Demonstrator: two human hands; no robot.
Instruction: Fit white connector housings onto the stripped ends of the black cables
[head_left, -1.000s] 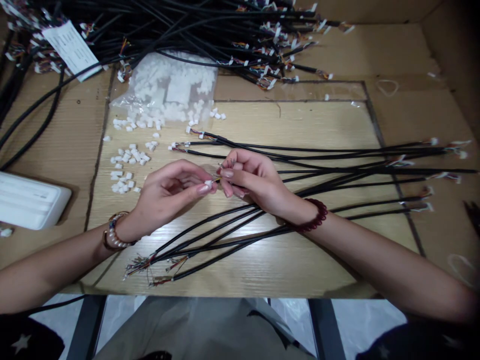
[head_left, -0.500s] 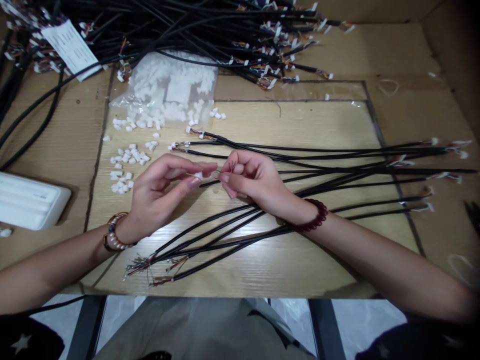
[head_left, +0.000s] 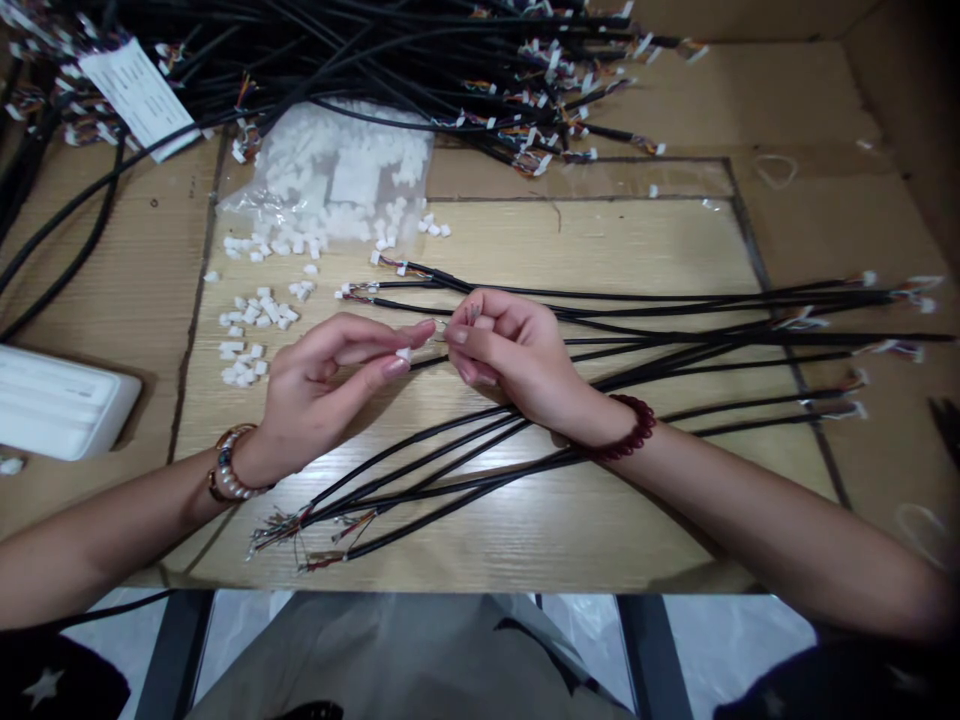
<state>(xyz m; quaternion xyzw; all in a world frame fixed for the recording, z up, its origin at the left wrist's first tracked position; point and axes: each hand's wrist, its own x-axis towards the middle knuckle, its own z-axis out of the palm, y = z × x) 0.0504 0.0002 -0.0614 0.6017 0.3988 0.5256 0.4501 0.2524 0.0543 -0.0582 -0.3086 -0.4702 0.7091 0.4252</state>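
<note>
1) Your left hand [head_left: 319,378] pinches a white connector [head_left: 404,355] between thumb and fingers, over the middle of the board [head_left: 555,550]
2) Your right hand [head_left: 517,345] grips thin wires [head_left: 439,325] in its bent fingers; a tip pokes out close to the left fingertips, near the connector but apart from it
3) Your right hand and forearm cover part of the black cables [head_left: 660,360], so you cannot tell which one the wires belong to
4) Bare ends [head_left: 281,528] fan out on the board nearer you, below your left hand
5) Just past your hands, more cables lie across, with white plugs [head_left: 375,257] at their left tips
6) Loose connectors [head_left: 264,310] sit in small piles beyond your left hand, short of the clear bag [head_left: 345,170]
7) A cable crosses the bag's top; a heap [head_left: 322,55] crowds the far side, a paper label [head_left: 140,100] on its left
8) A white box [head_left: 67,405] stands at far left, well apart from your hands
</note>
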